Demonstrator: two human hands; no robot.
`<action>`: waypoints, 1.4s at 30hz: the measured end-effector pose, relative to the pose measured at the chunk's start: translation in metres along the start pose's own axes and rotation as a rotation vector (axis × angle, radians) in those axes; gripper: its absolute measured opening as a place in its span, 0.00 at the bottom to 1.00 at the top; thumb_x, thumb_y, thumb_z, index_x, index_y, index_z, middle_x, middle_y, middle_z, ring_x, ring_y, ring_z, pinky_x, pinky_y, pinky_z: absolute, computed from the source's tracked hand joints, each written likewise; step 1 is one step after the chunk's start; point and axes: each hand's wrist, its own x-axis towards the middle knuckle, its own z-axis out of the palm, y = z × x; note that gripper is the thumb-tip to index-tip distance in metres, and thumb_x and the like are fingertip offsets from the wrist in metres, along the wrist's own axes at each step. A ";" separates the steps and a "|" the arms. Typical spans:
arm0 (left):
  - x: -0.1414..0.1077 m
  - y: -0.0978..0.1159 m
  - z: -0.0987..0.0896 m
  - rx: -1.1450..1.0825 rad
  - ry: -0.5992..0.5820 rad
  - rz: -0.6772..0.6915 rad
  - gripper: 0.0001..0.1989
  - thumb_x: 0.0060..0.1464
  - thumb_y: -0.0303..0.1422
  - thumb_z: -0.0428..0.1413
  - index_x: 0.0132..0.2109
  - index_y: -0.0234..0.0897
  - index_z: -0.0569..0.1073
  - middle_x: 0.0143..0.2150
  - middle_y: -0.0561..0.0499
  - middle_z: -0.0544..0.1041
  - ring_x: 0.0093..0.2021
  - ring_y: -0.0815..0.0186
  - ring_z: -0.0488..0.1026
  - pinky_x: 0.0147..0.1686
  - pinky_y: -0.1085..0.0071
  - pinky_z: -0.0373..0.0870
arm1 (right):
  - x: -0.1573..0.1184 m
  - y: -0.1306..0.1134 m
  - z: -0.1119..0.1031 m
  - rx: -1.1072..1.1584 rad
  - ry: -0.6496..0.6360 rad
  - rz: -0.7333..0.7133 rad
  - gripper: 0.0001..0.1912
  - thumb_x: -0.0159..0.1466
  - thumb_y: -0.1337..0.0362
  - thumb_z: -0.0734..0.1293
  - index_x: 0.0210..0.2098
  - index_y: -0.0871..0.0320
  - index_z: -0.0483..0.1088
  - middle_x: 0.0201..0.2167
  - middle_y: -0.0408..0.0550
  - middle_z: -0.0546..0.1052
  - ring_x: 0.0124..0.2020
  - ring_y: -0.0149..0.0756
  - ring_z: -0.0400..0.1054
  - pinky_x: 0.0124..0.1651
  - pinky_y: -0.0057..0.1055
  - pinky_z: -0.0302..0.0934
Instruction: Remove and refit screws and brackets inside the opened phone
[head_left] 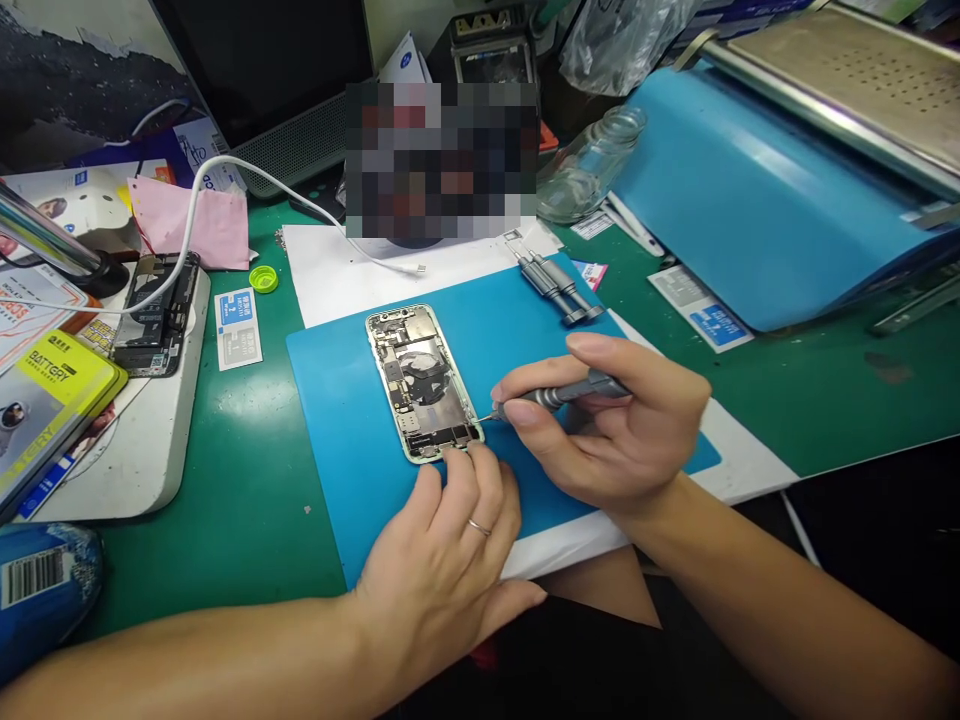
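Note:
An opened phone lies on a blue mat, its inner boards and a round black coil exposed. The fingertips of my left hand rest against its bottom edge, with a ring on one finger. That hand is palm down, fingers bent and thumb apart. My right hand pinches a grey screwdriver. The driver's thin tip is at the phone's lower right edge. Further back on the mat lie more grey screwdrivers, side by side.
Behind the mat a white cable ends over white paper. At left are another opened phone, a yellow battery box and a green cap. A glass jar and a metal-topped machine stand at back right.

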 end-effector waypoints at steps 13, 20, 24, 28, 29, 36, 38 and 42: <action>0.004 -0.001 0.002 -0.032 -0.020 -0.019 0.42 0.59 0.60 0.53 0.65 0.29 0.67 0.66 0.30 0.69 0.66 0.45 0.67 0.64 0.52 0.59 | 0.003 0.000 -0.001 0.048 -0.081 -0.009 0.41 0.62 0.79 0.69 0.70 0.51 0.56 0.37 0.44 0.78 0.32 0.31 0.75 0.32 0.28 0.74; 0.002 0.000 0.001 -0.028 -0.031 -0.013 0.42 0.60 0.60 0.52 0.66 0.29 0.67 0.66 0.30 0.69 0.66 0.44 0.67 0.63 0.53 0.60 | 0.004 0.000 -0.001 0.044 -0.080 -0.026 0.41 0.62 0.78 0.70 0.70 0.51 0.56 0.35 0.43 0.78 0.30 0.31 0.74 0.30 0.27 0.74; 0.004 -0.001 0.000 -0.023 -0.045 -0.011 0.41 0.60 0.60 0.52 0.66 0.30 0.67 0.66 0.31 0.69 0.66 0.45 0.67 0.63 0.53 0.62 | 0.003 0.000 -0.002 0.036 -0.089 -0.044 0.41 0.62 0.78 0.70 0.70 0.51 0.56 0.35 0.44 0.78 0.30 0.31 0.75 0.29 0.27 0.74; 0.005 -0.002 -0.001 -0.020 -0.047 -0.006 0.41 0.59 0.61 0.52 0.65 0.30 0.68 0.66 0.31 0.70 0.65 0.44 0.68 0.62 0.53 0.63 | 0.003 -0.001 -0.004 0.015 -0.094 -0.041 0.41 0.62 0.77 0.70 0.70 0.50 0.56 0.36 0.44 0.79 0.29 0.32 0.76 0.29 0.28 0.75; 0.005 -0.002 -0.002 -0.017 -0.048 -0.005 0.42 0.59 0.61 0.52 0.65 0.30 0.68 0.65 0.31 0.70 0.65 0.44 0.68 0.62 0.53 0.63 | 0.003 -0.001 -0.004 0.013 -0.096 -0.044 0.41 0.62 0.77 0.70 0.70 0.50 0.56 0.36 0.44 0.79 0.29 0.32 0.76 0.29 0.28 0.75; 0.004 -0.001 -0.002 -0.011 -0.049 0.000 0.41 0.60 0.60 0.52 0.65 0.30 0.68 0.66 0.31 0.69 0.66 0.45 0.67 0.63 0.53 0.63 | 0.004 0.000 -0.002 0.033 -0.088 -0.053 0.41 0.62 0.78 0.70 0.70 0.52 0.56 0.35 0.44 0.79 0.29 0.32 0.75 0.30 0.27 0.75; 0.004 -0.001 -0.001 -0.009 -0.048 -0.001 0.42 0.60 0.60 0.51 0.66 0.29 0.67 0.66 0.31 0.69 0.66 0.45 0.67 0.63 0.53 0.62 | 0.005 0.000 -0.002 0.036 -0.095 -0.055 0.41 0.61 0.78 0.70 0.70 0.53 0.56 0.34 0.44 0.79 0.30 0.31 0.75 0.30 0.27 0.75; 0.004 -0.001 -0.001 -0.006 -0.053 -0.006 0.41 0.61 0.60 0.51 0.66 0.29 0.66 0.66 0.30 0.68 0.66 0.44 0.66 0.63 0.53 0.62 | 0.005 0.001 -0.002 0.023 -0.089 -0.056 0.41 0.62 0.78 0.71 0.70 0.51 0.56 0.34 0.43 0.79 0.29 0.31 0.75 0.29 0.27 0.74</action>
